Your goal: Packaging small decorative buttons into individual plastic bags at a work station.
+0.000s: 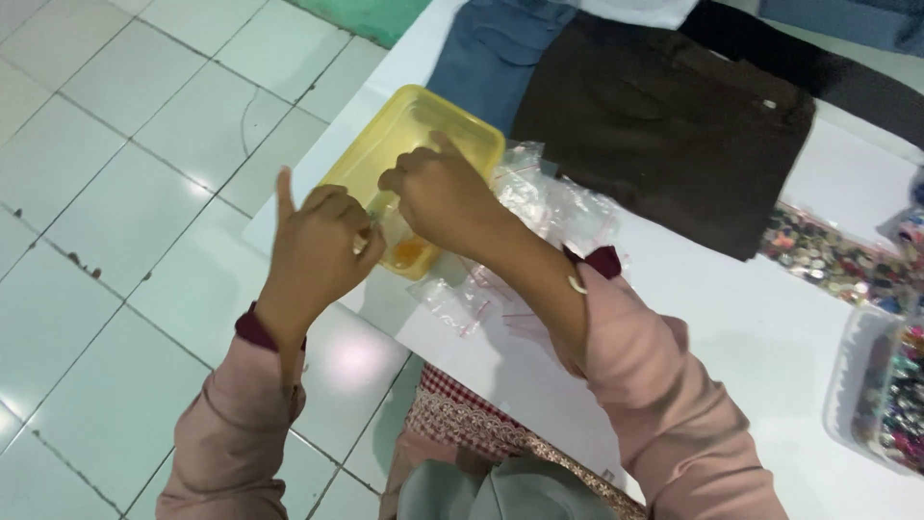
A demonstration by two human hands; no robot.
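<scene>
So we've got both hands over the yellow plastic tub point(409, 130) at the white table's point(731, 318) left edge. Our left hand point(318, 246) and right hand point(443, 193) both pinch a small clear bag point(377, 214), left pinky sticking up. More little clear bags point(549, 197) lie just right of the tub, next to dark folded trousers point(664, 125).

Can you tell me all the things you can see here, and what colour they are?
Tray: one, yellow, table's near-left edge.
Small plastic bags: several, clear, beside the tray.
Folded cloths: dark brown, blue, black, table's far side.
Beads: many, mixed colours, right side.
Clear box: one, far right, beads inside.
Table: one, white.
Floor tiles: pale, left.
Left hand: fingers pinched, at the tray.
Right hand: over the tray.
</scene>
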